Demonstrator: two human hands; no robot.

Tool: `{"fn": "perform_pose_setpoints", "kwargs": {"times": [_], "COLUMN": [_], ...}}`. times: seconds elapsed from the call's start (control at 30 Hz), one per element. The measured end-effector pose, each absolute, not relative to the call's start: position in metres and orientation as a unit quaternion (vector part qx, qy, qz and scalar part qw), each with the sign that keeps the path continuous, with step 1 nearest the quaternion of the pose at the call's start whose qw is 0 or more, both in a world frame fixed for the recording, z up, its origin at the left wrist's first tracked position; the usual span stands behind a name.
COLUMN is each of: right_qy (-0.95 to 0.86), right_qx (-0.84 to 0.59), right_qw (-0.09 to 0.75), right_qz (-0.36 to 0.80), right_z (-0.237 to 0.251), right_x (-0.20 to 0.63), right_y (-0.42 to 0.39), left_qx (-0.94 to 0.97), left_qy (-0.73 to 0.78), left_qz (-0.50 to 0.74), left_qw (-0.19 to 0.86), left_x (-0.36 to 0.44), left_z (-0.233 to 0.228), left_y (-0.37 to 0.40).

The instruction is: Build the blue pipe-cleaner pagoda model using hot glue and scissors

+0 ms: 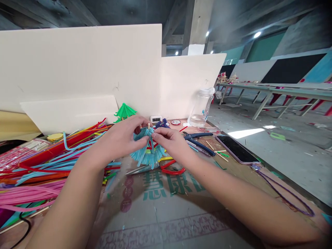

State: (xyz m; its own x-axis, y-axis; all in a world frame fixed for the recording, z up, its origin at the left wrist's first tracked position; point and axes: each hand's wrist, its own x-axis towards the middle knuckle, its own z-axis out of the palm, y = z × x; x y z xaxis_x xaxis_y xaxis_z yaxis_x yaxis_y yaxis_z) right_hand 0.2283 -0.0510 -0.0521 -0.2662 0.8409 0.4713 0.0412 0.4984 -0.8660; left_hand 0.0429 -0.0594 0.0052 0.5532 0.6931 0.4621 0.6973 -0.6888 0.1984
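Note:
My left hand [121,136] and my right hand [172,141] together hold a small light-blue pipe-cleaner umbrella [148,152] above the table, its little wooden stick poking up between my fingertips. The left fingers grip its top from the left; the right fingers pinch a blue strand near the tip. A finished green pipe-cleaner umbrella [125,111] stands behind, against the white board. Red pipe-cleaner loops [173,169] lie on the cardboard under the blue umbrella.
A heap of coloured pipe cleaners [38,166] fills the left. Blue-handled pliers [198,138], a phone [236,148], a purple cord [285,197], a clear jug [201,109] and a small timer [156,119] lie to the right and back. White foam boards [85,65] wall the rear.

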Motion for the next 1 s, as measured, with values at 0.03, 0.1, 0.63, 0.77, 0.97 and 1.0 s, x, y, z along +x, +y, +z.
{"fn": "perform_pose_setpoints", "kwargs": {"times": [0.03, 0.1, 0.63, 0.77, 0.97, 1.0], "right_qy": [-0.696, -0.700, -0.712, -0.716, -0.719, -0.719], "right_qx": [-0.319, -0.319, -0.328, -0.345, -0.358, -0.361], "right_qw": [0.515, 0.514, 0.517, 0.504, 0.496, 0.496], "right_qz": [0.385, 0.379, 0.344, 0.336, 0.330, 0.328], "right_z": [-0.0515, -0.0508, -0.0518, -0.0522, -0.0527, -0.0526], "right_x": [0.2287, 0.2291, 0.2273, 0.2277, 0.2279, 0.2281], "right_y": [-0.0513, -0.0516, -0.0515, -0.0517, -0.0508, -0.0505], "left_qx": [-0.882, -0.882, -0.882, -0.883, -0.888, -0.888], "left_qy": [-0.394, -0.395, -0.398, -0.397, -0.393, -0.395], "left_qz": [-0.260, -0.258, -0.253, -0.251, -0.235, -0.234], "left_qw": [0.004, 0.004, 0.012, 0.013, 0.021, 0.023], "left_x": [0.0429, 0.0431, 0.0458, 0.0455, 0.0457, 0.0460], "left_z": [0.0053, 0.0057, 0.0066, 0.0062, 0.0063, 0.0061], "left_y": [-0.0595, -0.0597, -0.0599, -0.0596, -0.0601, -0.0599]}}
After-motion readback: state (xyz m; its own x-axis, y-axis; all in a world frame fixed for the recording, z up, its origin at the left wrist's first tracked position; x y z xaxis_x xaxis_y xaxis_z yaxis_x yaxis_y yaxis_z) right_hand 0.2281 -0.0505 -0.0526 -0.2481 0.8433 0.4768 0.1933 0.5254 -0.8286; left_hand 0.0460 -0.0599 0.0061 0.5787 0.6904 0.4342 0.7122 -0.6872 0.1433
